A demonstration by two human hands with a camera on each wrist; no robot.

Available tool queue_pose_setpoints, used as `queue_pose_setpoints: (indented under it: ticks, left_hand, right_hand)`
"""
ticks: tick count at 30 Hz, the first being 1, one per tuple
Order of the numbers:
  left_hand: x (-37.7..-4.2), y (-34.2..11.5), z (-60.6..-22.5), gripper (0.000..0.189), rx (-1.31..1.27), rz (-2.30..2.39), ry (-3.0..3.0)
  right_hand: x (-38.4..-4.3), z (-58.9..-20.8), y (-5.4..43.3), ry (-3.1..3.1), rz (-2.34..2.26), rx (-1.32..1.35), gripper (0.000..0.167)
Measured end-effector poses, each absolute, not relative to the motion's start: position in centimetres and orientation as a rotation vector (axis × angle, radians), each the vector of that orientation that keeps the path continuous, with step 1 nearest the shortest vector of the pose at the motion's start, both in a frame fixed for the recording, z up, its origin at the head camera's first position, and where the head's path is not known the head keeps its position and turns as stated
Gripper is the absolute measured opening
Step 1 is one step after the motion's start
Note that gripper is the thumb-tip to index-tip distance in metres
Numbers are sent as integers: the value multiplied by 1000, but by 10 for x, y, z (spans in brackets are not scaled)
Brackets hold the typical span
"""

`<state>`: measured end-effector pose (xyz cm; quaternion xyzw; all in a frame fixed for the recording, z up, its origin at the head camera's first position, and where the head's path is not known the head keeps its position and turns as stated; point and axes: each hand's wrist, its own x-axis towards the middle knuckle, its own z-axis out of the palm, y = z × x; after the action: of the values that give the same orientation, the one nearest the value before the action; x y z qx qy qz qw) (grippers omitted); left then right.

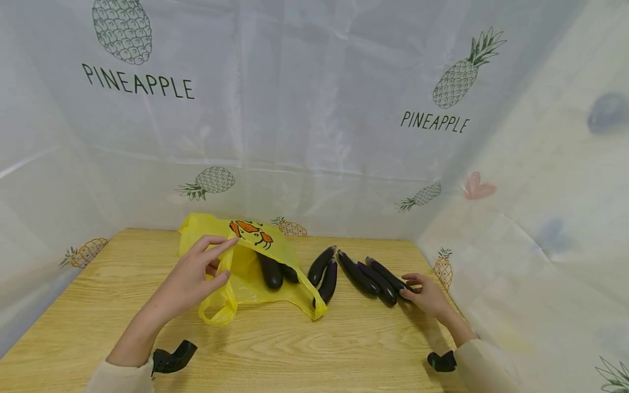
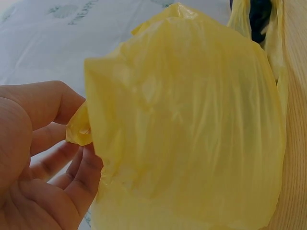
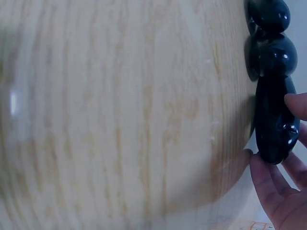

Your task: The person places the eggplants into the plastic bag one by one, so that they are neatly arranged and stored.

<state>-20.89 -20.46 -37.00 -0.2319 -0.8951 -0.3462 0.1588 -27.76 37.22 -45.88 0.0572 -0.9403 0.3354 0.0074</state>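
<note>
My left hand [image 1: 189,281] holds the open mouth of a yellow plastic bag [image 1: 253,289] on its left side. A bunched fold of the bag [image 2: 79,129] sits at the fingers in the left wrist view. Two dark eggplants [image 1: 270,273] show inside the bag. At the right, my right hand [image 1: 429,297] grips the near end of an eggplant [image 1: 387,272], thumb on one side and fingers on the other. That eggplant [image 3: 276,117] lies along two more in the right wrist view. The tip of one loose eggplant [image 1: 328,281] overlaps the bag's right edge.
Another eggplant [image 1: 320,266] lies beside the bag, and two others [image 1: 355,275] lie side by side left of the gripped one. The wooden table [image 1: 295,360] ends at a pale sheet [image 1: 295,109] printed with pineapples, which also rises along both sides.
</note>
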Motion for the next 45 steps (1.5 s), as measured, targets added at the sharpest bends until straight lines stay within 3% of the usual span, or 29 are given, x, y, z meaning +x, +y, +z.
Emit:
queue_pose_setpoints:
  ticks: [10,26,35,45]
  left_hand:
    - [-208,-203,-368,68,-656,-993,-2565]
    - [-207,-203,-368,69,-661,-988,-2556]
    - [-207,-202,-368,70,-673,-992,-2543]
    - [-208,-203,-368,71,-665,-989,-2552]
  right_hand:
    - [-282,-456,376,-2993,1005,276,41]
    - [-280,-454,374,-3010,1069,219,42]
    - [-274,-455,372,-3016,1139,159,55]
    - [-271,-455,373,-2993,1166,156,52]
